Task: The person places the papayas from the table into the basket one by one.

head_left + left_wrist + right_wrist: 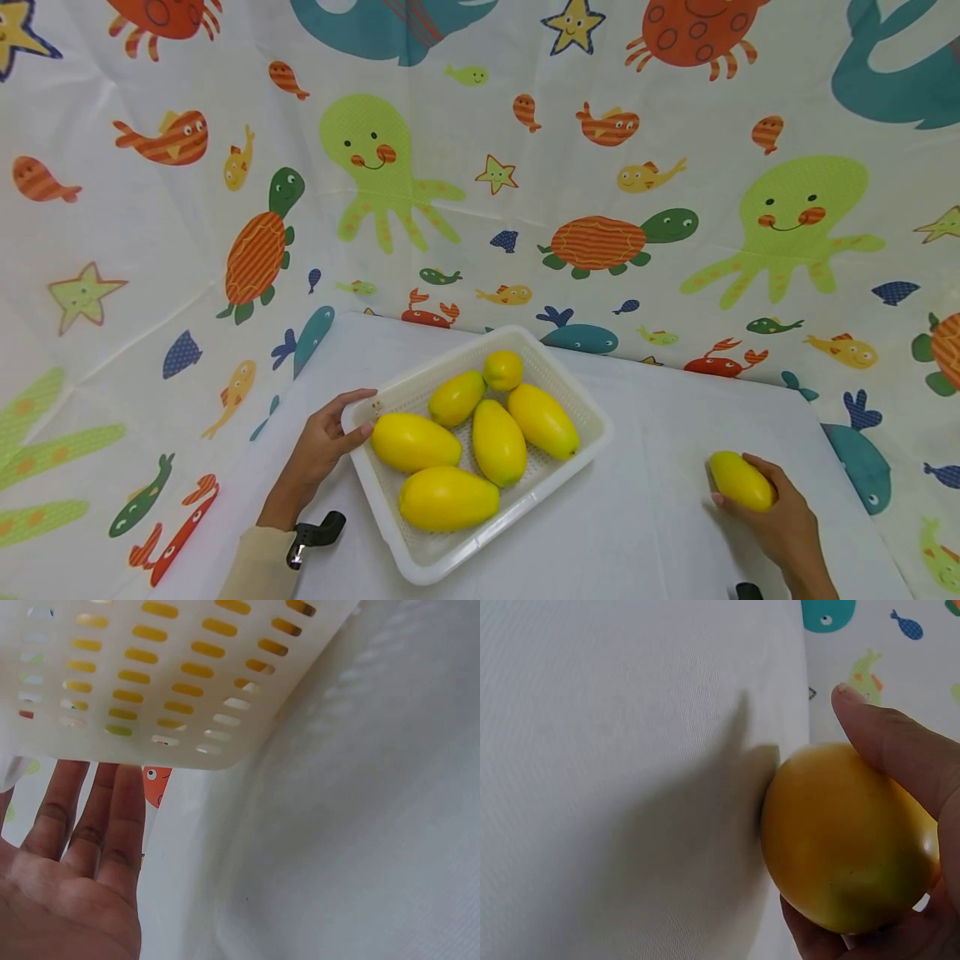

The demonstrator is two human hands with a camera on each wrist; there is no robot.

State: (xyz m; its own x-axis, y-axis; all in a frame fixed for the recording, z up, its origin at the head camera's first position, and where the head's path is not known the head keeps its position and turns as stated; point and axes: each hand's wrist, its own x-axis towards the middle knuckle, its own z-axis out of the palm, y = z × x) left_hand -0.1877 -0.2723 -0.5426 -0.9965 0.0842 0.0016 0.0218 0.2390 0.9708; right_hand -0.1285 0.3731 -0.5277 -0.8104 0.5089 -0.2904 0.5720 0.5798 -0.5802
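Observation:
A white plastic basket (547,486) with slotted walls stands at an angle on the table and holds several smooth yellow oval fruits (448,498), some with greenish ends. My left hand (321,446) grips its left corner, thumb over the rim and fingers outside. From the left wrist view, fingers of the left hand (82,862) reach up under the perforated basket wall (180,742). Off to the right, my right hand (787,521) holds another yellow oval fruit (738,481). In the right wrist view that fruit (840,840) lies between thumb and fingers, close against the white surface.
White cloth covers the table (645,450). Behind and around it hangs a curtain (465,275) printed with sea animals. A black wrist mount (318,533) sits on my left wrist, beside the basket's near-left side.

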